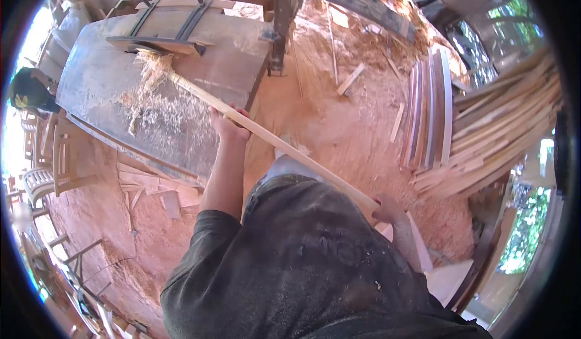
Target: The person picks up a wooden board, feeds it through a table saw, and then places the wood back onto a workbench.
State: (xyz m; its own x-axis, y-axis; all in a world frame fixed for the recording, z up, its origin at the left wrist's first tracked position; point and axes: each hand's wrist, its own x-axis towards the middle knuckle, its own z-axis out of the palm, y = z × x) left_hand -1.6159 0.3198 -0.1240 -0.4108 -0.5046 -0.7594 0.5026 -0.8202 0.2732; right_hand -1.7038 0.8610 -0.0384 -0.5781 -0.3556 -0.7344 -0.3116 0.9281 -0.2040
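Note:
A long, pale wooden strip (290, 151) runs diagonally in front of my body. My left hand (231, 124) is closed around it near the table's edge, thumb and fingers on either side. Toward the right, my right hand (390, 210) grips the near end of the same strip. The strip's far end lies on the large worktable (91, 78), against a heap of curly wood shavings (154, 66). Just behind the shavings is a wooden guide bar (163, 43) with dark metal arms; the contact between strip and machine is hidden.
Stacked boards (490, 133) fill the right side. An upright post (282, 24) stands beyond the table's right corner. Sawdust and offcuts (351, 78) cover the floor. Wooden chairs (66, 157) stand at the left, near another person (36, 91) at the table's far-left edge.

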